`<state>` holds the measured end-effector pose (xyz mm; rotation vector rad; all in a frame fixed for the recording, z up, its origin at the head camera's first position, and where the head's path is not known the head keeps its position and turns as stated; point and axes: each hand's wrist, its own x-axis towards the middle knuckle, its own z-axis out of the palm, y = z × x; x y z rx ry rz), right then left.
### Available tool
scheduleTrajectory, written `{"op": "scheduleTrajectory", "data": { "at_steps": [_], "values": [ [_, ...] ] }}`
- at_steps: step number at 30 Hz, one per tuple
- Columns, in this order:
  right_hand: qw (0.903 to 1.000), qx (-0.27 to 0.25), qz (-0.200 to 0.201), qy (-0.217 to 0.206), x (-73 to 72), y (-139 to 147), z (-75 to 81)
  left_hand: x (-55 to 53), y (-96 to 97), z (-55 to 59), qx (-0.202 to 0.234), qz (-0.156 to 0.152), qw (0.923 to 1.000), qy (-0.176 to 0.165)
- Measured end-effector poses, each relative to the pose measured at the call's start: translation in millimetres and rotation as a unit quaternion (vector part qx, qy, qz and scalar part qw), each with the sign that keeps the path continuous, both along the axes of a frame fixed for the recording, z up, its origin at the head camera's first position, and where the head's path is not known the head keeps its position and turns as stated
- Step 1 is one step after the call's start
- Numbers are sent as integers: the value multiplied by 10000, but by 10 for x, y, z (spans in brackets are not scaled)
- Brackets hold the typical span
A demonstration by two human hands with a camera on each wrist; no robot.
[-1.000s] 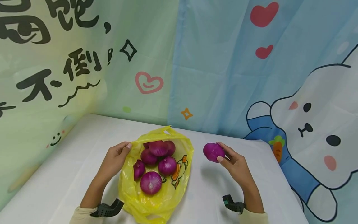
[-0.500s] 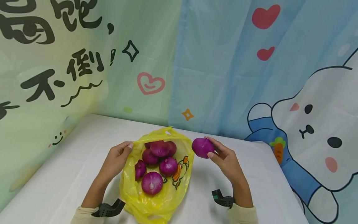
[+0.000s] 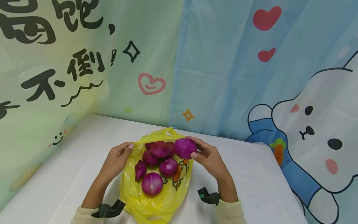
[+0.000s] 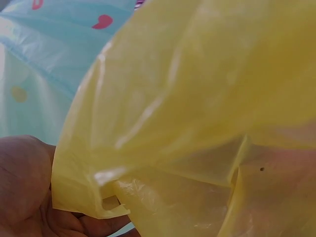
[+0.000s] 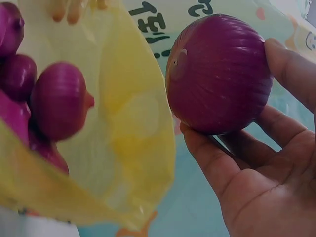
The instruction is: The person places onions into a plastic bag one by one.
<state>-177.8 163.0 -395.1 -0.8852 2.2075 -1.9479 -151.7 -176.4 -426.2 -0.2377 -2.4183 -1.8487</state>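
My right hand (image 3: pixel 208 157) holds a purple onion (image 3: pixel 185 148) between thumb and fingers, over the right edge of the yellow plastic bag (image 3: pixel 174 199). In the right wrist view this onion (image 5: pixel 219 74) appears beside the bag's rim. Several more purple onions (image 3: pixel 152 184) lie inside the bag, whose mouth faces up toward the head camera. On the left side, my left hand (image 3: pixel 118 158) pinches the bag's rim with thumb and fingers. The left wrist view is mostly filled by the bag's yellow film (image 4: pixel 187 89), which hides much of the left fingers.
The bag lies on a white table (image 3: pixel 92 140). Behind the table hangs a printed cloth backdrop (image 3: pixel 212 71) with hearts, lettering and a white rabbit. A black wrist device (image 3: pixel 109 210) sits on the left forearm, another (image 3: pixel 209 197) on the right.
My right hand has moved left with the onion, from beside the bag to over its right edge. The left hand keeps its grip on the rim.
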Motion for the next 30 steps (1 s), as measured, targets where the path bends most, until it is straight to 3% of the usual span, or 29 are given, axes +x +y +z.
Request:
{"op": "scheduleTrajectory", "data": {
  "at_steps": [6,16,30],
  "values": [
    [9985,-167,510,-51,-84,-173,-39,-7,0,-9,-21,-2,10000,42],
    [9880,-317,1440,-471,-185,-418,-172,-3,3,-13,-72,52,10000,22],
    [9823,-176,1675,-816,-222,-732,-400,5,10,-12,-87,30,10000,28]
  ]
}}
